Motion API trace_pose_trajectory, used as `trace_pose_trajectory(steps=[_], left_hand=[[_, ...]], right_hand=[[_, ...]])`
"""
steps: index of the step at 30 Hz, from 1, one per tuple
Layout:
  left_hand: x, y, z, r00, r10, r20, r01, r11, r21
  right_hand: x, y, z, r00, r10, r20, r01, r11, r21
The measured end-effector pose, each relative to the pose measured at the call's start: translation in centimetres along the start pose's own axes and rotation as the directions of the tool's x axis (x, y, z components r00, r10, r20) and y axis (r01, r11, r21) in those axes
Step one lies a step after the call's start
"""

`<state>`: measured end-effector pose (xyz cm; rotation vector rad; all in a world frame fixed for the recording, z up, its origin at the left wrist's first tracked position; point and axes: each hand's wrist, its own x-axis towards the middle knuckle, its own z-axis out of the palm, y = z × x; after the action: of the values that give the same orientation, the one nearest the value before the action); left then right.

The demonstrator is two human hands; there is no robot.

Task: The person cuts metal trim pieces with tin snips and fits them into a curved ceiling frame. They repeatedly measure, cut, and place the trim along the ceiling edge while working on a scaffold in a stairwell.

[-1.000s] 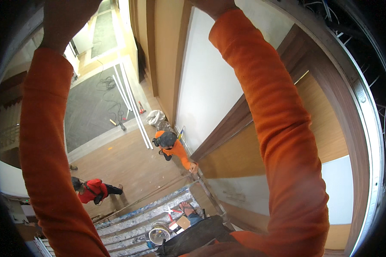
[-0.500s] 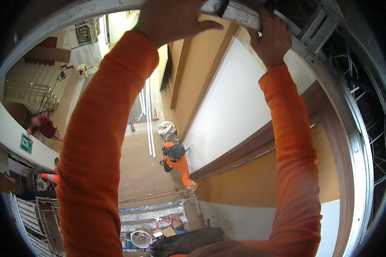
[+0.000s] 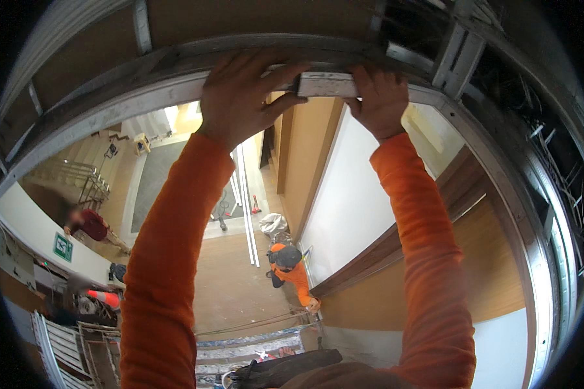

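Note:
Overhead, a curved-looking metal ceiling channel (image 3: 156,117) crosses the view from left to right. My left hand (image 3: 243,100) grips it, fingers over its top and thumb along its lower edge. Just right of that thumb, a short pale metal piece (image 3: 328,85) with a dark left end sits in line with the channel. Around the right end of this piece my right hand (image 3: 379,100) is closed, its thumb below and fingers above. Parts of the fingers on both hands are hidden behind the metal.
Far below, a co-worker in orange and a dark cap (image 3: 292,262) touches the wall. Another person in dark red (image 3: 87,222) stands left. Paint-stained scaffold planks (image 3: 246,350) lie beneath me. Long white strips (image 3: 248,227) rest on the floor. Loose wires (image 3: 561,155) hang right.
The view has tilted up, showing more of the ceiling framing. My left thumb, stretched out before, now lies against the channel's lower edge. My right hand stays on the metal piece.

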<state>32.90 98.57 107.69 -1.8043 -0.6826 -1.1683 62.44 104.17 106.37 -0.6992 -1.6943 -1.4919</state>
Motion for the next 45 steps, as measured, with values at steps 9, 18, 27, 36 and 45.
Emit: trace_pose_trajectory(steps=[9,18,27,36,45], left_hand=[[-0.7,-1.1,0.9,0.988,0.154,-0.031,-0.153,0.988,0.028],[-0.1,-1.3,0.6,0.967,0.251,0.035,-0.254,0.961,0.114],[-0.6,-1.6,1.2,0.983,0.176,-0.042,-0.179,0.980,-0.081],[-0.6,-2.3,1.5,0.985,0.172,-0.004,-0.172,0.983,-0.063],[-2.1,-4.9,2.1,0.933,0.361,0.009,-0.361,0.932,0.023]], right_hand=[[0.4,-1.4,-0.9,0.995,0.085,0.051,-0.094,0.978,0.187],[-2.6,2.8,-1.7,0.983,0.181,0.036,-0.184,0.967,0.177],[-3.3,2.5,-0.8,0.980,0.200,0.019,-0.200,0.963,0.182],[-3.1,3.8,-0.4,0.989,0.145,0.005,-0.143,0.967,0.210],[-4.2,2.8,1.7,0.988,0.132,-0.084,-0.111,0.970,0.218]])
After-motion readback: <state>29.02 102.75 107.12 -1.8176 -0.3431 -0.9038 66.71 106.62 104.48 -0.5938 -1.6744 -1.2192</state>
